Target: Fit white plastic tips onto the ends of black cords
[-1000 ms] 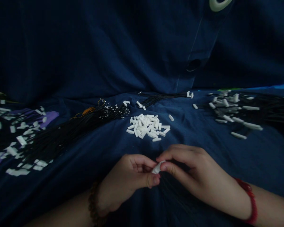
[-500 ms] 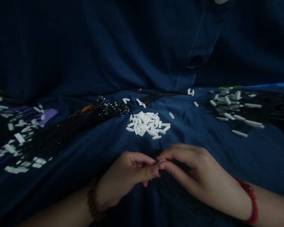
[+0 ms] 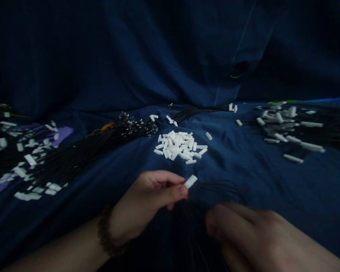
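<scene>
My left hand (image 3: 150, 192) pinches a small white plastic piece (image 3: 190, 181) at its fingertips, and the piece has fine comb-like notches along one edge. Thin black cords (image 3: 221, 188) trail from near the piece, curving to the right over the cloth. My right hand (image 3: 243, 230) lies apart from it at the lower right, fingers curled and blurred, close to those cords. Whether it holds any cord is hidden. A heap of similar white pieces (image 3: 180, 145) sits just beyond my hands.
A blue cloth (image 3: 229, 166) covers the surface and rises in folds at the back. Bundles of black cords with metal clasps (image 3: 102, 145) lie to the left, among scattered white pieces (image 3: 25, 151). Another cluster of white pieces and cords (image 3: 283, 126) lies right. A beaded bracelet (image 3: 106, 230) circles my left wrist.
My right hand has let go of the white piece and dropped down and right, away from my left hand. The piece now shows clearly in my left fingertips. The view has tilted slightly.
</scene>
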A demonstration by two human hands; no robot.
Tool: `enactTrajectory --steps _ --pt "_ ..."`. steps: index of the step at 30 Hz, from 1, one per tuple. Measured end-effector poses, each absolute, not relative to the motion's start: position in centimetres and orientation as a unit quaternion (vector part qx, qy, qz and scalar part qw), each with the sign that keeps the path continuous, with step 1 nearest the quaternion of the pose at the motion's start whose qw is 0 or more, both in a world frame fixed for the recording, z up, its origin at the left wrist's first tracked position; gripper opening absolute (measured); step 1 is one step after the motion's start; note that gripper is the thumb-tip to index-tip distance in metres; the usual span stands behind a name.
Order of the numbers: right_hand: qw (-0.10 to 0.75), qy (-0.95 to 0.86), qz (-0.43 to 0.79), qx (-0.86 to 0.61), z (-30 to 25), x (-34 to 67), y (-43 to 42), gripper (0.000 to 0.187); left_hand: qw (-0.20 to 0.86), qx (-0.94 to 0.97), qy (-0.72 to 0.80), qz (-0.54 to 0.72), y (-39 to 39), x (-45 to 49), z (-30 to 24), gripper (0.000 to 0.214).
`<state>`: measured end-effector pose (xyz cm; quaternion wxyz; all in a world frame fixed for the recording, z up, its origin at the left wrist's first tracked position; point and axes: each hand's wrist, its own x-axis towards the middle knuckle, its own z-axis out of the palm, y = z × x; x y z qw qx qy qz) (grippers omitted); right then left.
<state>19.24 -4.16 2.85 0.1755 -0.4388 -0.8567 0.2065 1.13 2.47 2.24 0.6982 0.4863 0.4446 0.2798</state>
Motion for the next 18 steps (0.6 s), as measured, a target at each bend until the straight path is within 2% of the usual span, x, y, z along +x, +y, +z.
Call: enactTrajectory --steps 5,10,14,18 --pt "0.195 -0.829 0.213 -0.480 3.9 18.9 -3.5 0.010 0.653 0.524 0.451 0.308 2.6 0.8 3.0 0.014" --pt "0.177 -0.775 0.303 -0.525 4.7 18.7 -3.5 0.010 0.646 0.528 0.450 0.318 2.4 0.9 3.5 0.014" --pt "0.163 -0.686 0.485 -0.517 5.1 18.9 -2.7 0.012 0.639 0.531 0.446 0.332 2.3 1.1 3.5 0.011" --pt "0.202 -0.509 0.722 -0.423 5.5 18.7 -2.2 0.017 0.615 0.550 0.440 0.354 2.2 1.1 3.3 0.009"
